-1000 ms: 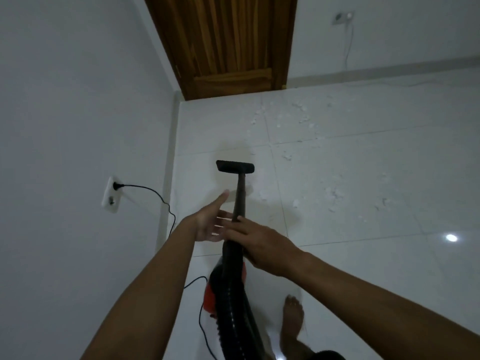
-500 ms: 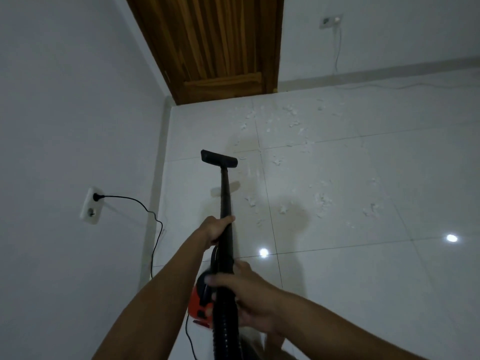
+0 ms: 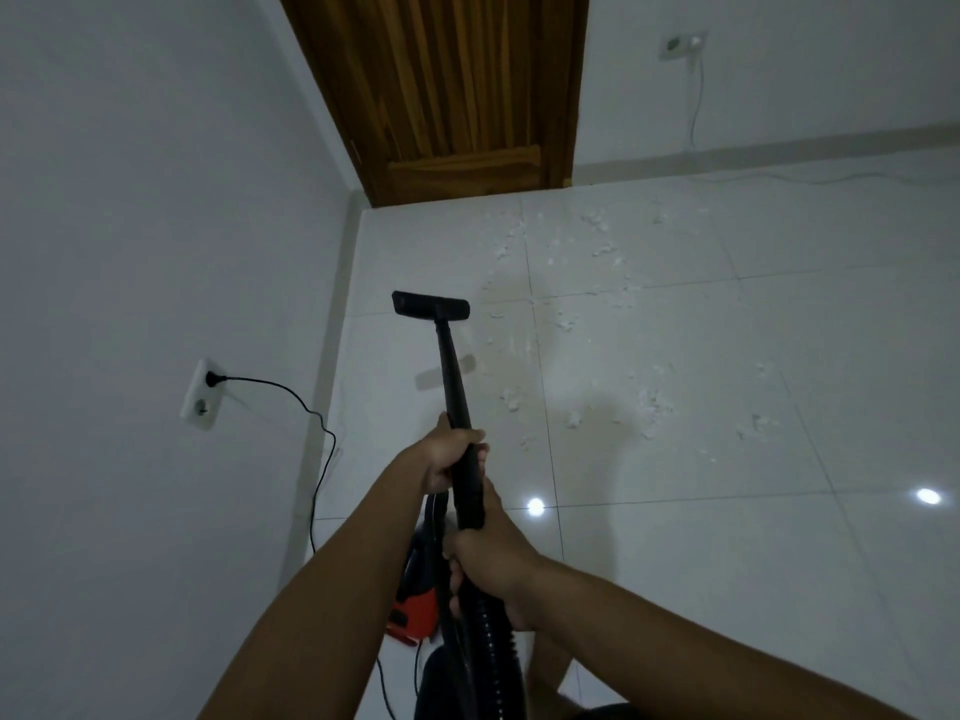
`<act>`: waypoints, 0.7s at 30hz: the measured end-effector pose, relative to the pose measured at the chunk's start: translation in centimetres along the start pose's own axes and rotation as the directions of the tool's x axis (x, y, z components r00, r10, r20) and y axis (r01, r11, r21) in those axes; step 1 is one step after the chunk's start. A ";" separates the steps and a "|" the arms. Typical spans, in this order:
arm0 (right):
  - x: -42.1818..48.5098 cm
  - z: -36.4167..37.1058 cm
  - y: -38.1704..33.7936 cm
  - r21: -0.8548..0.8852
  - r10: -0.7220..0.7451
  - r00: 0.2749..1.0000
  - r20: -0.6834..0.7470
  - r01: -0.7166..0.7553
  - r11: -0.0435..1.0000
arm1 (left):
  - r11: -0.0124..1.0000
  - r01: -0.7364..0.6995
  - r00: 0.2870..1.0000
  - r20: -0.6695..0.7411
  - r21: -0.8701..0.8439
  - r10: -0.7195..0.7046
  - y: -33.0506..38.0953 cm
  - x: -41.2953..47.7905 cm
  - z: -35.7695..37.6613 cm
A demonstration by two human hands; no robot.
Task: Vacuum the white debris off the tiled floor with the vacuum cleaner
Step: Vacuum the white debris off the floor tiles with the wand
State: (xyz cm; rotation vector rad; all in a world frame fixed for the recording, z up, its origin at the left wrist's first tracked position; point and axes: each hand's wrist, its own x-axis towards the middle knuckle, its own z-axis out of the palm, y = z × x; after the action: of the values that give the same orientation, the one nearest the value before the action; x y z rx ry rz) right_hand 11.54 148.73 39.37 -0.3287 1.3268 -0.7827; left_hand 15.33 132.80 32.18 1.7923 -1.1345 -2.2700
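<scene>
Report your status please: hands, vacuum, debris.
Left hand and right hand both grip wand. Nozzle left of white debris. Cord at left, clear of nozzle.

Both hands now grip the wand

The left hand (image 3: 445,458), open beside the black wand (image 3: 453,379) a second ago, now curls round it; the right hand (image 3: 491,556) now grips lower, where the ribbed hose (image 3: 489,649) begins.

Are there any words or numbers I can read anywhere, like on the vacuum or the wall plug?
None can be read anywhere.
Red vacuum body: blurred, any label is unreadable.
Black wand, wall socket, wooden door: no writing shows.
</scene>
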 end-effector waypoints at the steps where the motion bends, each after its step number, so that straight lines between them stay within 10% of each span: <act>1: 0.2 -0.1 -0.1 -0.018 0.005 1.000 0.005 -0.005 1.000 | 1.000 0.001 1.000 -0.018 -0.006 -0.002 -0.2 0.0 -0.1; 21: 1.5 4.5 2.5 0.023 0.113 0.992 -0.063 -0.112 0.993 | 0.999 0.053 0.998 -0.046 -0.002 -0.053 -6.0 1.0 -3.9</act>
State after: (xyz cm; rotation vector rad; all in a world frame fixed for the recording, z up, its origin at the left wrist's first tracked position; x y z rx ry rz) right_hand 16.66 148.54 37.73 -0.2127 1.3850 -0.7156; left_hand 20.73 134.73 27.73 1.8859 -1.0914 -2.2443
